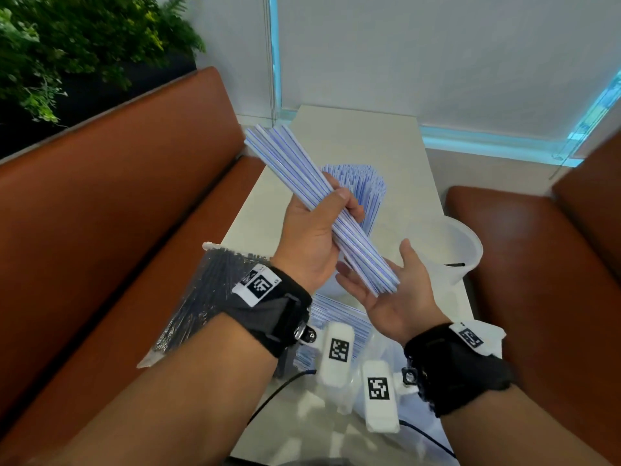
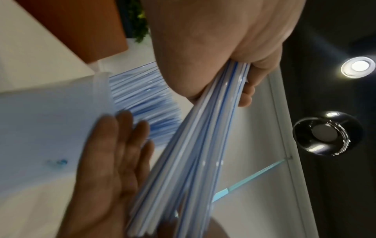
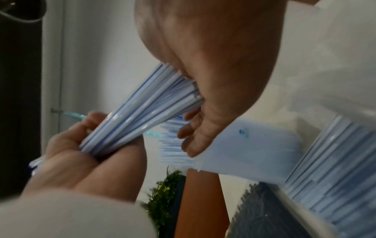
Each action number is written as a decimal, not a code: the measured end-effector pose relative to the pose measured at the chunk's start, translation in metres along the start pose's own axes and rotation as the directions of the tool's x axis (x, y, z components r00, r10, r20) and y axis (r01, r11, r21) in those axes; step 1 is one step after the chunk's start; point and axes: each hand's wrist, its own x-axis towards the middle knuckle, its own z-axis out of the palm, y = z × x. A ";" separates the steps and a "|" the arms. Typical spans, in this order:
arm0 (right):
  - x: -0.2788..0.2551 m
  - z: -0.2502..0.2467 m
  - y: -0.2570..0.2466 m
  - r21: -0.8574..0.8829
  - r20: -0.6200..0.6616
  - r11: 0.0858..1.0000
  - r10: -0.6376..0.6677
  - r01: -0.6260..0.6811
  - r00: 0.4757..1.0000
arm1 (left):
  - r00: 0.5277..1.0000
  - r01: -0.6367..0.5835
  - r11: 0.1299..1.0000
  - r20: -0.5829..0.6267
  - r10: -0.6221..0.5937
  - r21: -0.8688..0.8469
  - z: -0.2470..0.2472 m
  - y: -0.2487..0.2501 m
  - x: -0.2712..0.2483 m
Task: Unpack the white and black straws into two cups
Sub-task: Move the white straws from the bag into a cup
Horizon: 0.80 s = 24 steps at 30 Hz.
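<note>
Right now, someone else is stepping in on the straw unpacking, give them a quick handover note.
Left hand: grips a bundle of white straws, held tilted above the table.
Right hand: open, palm squaring up the bundle's lower ends.
Done: one cup, mostly hidden behind the hands, already holds many white straws.
Second cup, on the right, has just one black straw.
Left: drop this bundle in with the other white straws, empty the opened white pack, then unpack the bag of black straws, lying at the table's left edge, into the second cup.
</note>
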 end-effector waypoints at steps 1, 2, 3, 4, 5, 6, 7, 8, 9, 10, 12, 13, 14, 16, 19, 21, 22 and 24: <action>0.001 -0.003 -0.002 0.027 -0.020 0.999 -0.017 0.017 1.000 | 1.000 -0.008 1.000 -0.010 0.008 -0.005 -0.001 0.002 0.001; 0.001 -0.007 -0.004 0.042 -0.049 0.998 -0.042 0.044 0.998 | 1.000 -0.019 1.000 -0.023 0.019 -0.014 -0.003 0.004 0.004; 0.001 -0.009 -0.006 0.048 -0.052 0.997 -0.056 0.059 0.997 | 0.999 -0.027 0.999 -0.039 0.027 -0.018 -0.004 0.006 0.006; 0.001 -0.009 -0.006 0.029 -0.026 0.998 -0.055 0.056 0.998 | 0.998 -0.026 1.000 -0.051 0.026 -0.006 -0.005 0.007 0.007; 0.000 -0.006 -0.005 -0.017 0.020 0.999 -0.039 0.039 0.999 | 0.998 -0.011 1.000 -0.057 0.012 0.021 -0.004 0.006 0.006; -0.002 0.000 -0.002 -0.114 0.055 0.993 -0.022 0.028 0.998 | 0.998 0.013 0.999 -0.059 -0.010 0.052 -0.002 0.004 0.004; -0.003 0.006 0.001 -0.250 0.071 0.967 -0.029 0.046 0.997 | 0.998 0.031 0.996 -0.058 -0.027 0.079 0.000 0.002 0.002; -0.005 0.010 0.003 -0.426 0.083 0.897 -0.096 0.122 0.992 | 0.998 0.038 0.995 -0.058 -0.033 0.092 0.001 0.002 0.001; -0.007 0.012 0.003 -0.590 0.135 0.770 -0.203 0.244 0.970 | 0.997 0.038 0.995 -0.064 -0.032 0.091 0.000 0.002 0.002; -0.008 0.011 0.002 -0.716 0.230 0.584 -0.319 0.382 0.919 | 0.997 0.037 0.996 -0.076 -0.030 0.087 -0.001 0.003 0.004; -0.011 0.009 0.000 -0.828 0.430 0.207 -0.361 0.521 0.827 | 0.995 0.051 0.994 -0.090 -0.042 0.100 -0.004 0.003 0.002; -0.010 0.009 0.002 -0.851 0.466 0.102 -0.305 0.515 0.831 | 0.995 0.067 0.991 -0.087 -0.057 0.118 -0.003 0.002 0.000; -0.007 0.008 0.004 -0.879 0.443 0.056 -0.275 0.474 0.853 | 0.994 0.087 0.987 -0.083 -0.076 0.138 -0.003 -0.001 -0.003; 0.000 0.007 0.008 -0.924 0.357 0.011 -0.332 0.382 0.873 | 0.992 0.101 0.980 -0.089 -0.087 0.171 -0.002 -0.001 -0.004; 0.006 0.000 0.011 -0.948 0.318 -0.111 -0.382 0.299 0.867 | 0.992 0.061 0.984 -0.123 -0.041 0.169 -0.006 0.011 0.008; 0.008 -0.001 0.013 -0.948 0.317 -0.158 -0.395 0.276 0.862 | 0.995 0.051 0.973 -0.094 -0.031 0.223 -0.006 0.016 0.012; 0.010 -0.001 0.013 -0.946 0.321 -0.172 -0.396 0.273 0.860 | 0.998 0.038 0.962 -0.065 -0.021 0.271 -0.004 0.019 0.013; 0.012 0.002 0.011 -0.925 0.367 -0.253 -0.399 0.283 0.840 | 0.999 -0.019 0.942 -0.039 0.034 0.335 0.000 0.029 0.018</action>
